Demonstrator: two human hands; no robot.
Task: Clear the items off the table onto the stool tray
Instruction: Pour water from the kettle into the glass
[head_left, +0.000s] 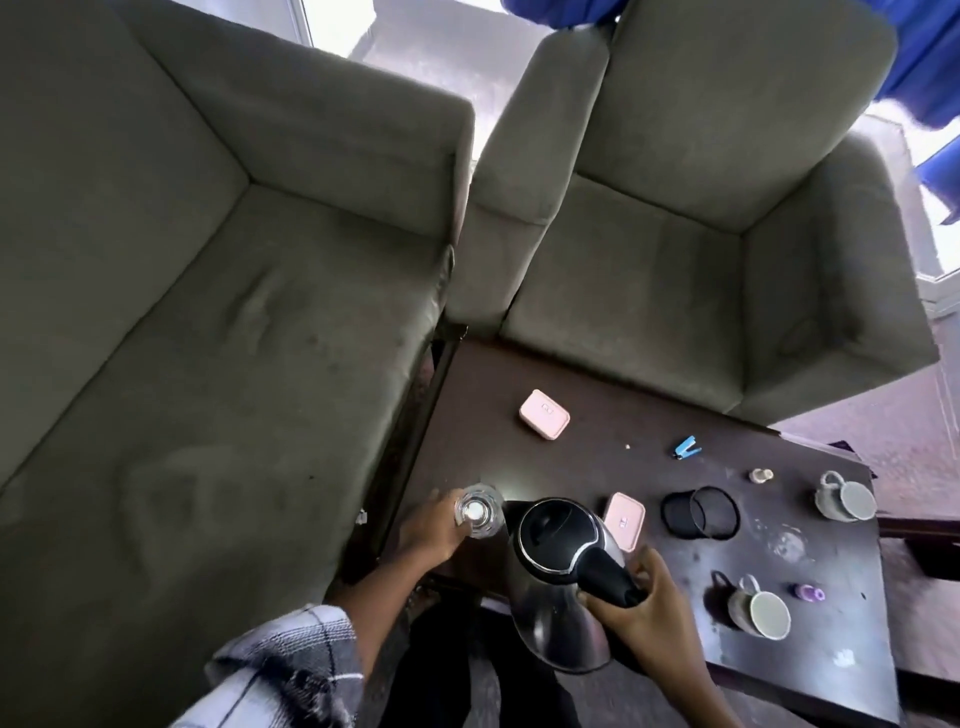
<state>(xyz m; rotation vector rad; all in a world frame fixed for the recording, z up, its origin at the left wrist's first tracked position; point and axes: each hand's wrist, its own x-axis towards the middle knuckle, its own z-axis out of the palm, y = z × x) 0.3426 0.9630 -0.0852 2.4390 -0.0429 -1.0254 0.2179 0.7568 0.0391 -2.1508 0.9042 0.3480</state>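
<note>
the right hand (641, 616) wraps the black handle of the steel kettle (558, 577) (lid shut, contents hidden), while the left hand (434, 530) curls around a clear glass (477, 512) just left of the kettle. right of the kettle lie a pink case (625, 519), a tipped black mesh cup (700, 512) and two mugs (756, 613) on their sides, both empty. all sit on a dark table (597, 457) beside grey armchairs (701, 260).

The sofas (218, 291) are olive-grey, the table (613, 447) dark brown. Two cases (544, 428) are pale pink, the kettle (558, 582) black and steel. At three o'clock from it, mugs (758, 605) look grey-green, perhaps. The sleeve (291, 670) is grey plaid, the curtain (924, 57) blue.
</note>
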